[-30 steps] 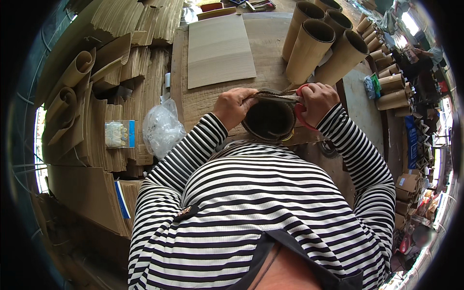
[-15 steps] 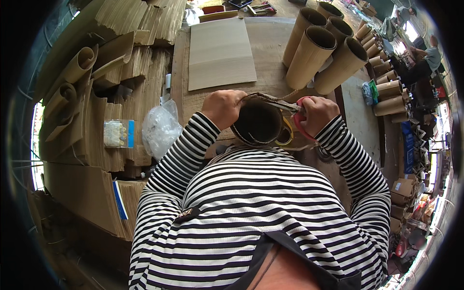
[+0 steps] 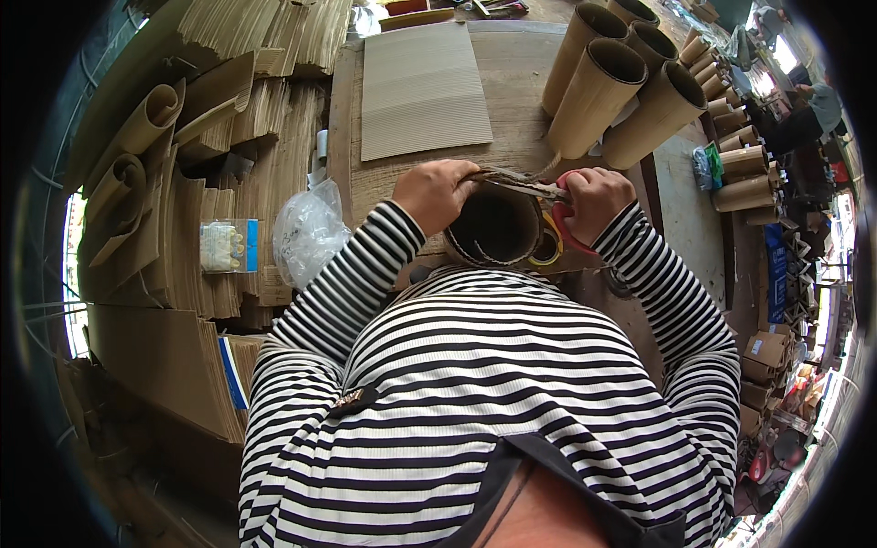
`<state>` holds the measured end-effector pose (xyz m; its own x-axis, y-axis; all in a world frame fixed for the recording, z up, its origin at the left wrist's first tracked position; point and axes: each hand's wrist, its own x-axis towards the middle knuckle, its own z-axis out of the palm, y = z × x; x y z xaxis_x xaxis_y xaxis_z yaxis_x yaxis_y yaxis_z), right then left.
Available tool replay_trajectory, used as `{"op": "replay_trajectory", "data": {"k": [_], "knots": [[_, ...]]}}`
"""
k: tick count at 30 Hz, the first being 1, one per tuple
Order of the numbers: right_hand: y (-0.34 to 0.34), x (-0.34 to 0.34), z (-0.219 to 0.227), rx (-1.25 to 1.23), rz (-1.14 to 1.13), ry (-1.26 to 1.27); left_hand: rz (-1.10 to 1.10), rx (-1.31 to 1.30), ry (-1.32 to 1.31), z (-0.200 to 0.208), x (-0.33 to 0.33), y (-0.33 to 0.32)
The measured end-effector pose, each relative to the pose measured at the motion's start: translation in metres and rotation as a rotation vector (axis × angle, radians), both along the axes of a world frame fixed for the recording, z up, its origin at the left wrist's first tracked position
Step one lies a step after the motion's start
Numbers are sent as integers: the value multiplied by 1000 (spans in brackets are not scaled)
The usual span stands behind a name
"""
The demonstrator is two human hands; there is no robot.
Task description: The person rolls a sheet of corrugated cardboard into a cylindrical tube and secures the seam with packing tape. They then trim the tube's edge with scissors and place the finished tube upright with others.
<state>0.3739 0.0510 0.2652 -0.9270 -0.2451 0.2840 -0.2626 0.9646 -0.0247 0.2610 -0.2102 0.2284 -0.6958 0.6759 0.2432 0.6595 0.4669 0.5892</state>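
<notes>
A dark-mouthed cardboard tube (image 3: 482, 254) stands upright right in front of my body. My left hand (image 3: 437, 194) is closed at its far left rim, pinching a ragged strip of cardboard (image 3: 512, 175) that runs along the far edge. In my right hand (image 3: 598, 205) is a pair of red-handled scissors (image 3: 570, 233). Their blades point left along the strip at the rim; how far they are parted is too small to tell. A yellow-edged tape roll (image 3: 554, 245) lies just right of the tube, partly hidden by it.
Several cardboard tubes (image 3: 598, 96) stand together at the far right of the wooden table (image 3: 516, 73). A flat corrugated sheet (image 3: 425, 91) lies beyond my left hand. To the left are a clear plastic bag (image 3: 311, 233) and tall cardboard stacks (image 3: 292, 137). People work at the far right.
My right hand and the scissors have moved slightly left and up, closer to my left hand. A cardboard end dangling below the scissors earlier no longer shows. The view has shifted a little.
</notes>
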Motion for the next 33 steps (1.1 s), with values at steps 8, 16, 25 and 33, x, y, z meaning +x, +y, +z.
{"op": "replay_trajectory", "data": {"k": [8,16,25,33], "knots": [[12,-12,-7,-62,8,-16,16,39,-245,-8,6,-12],[19,-17,-7,-50,48,-64,6,31,-378,-3,0,-5],[16,-32,-7,-14,121,-108,-18,107,-468,-16,13,-15],[33,-41,-13,3,194,-180,28,142,-592,-14,3,-12]]}}
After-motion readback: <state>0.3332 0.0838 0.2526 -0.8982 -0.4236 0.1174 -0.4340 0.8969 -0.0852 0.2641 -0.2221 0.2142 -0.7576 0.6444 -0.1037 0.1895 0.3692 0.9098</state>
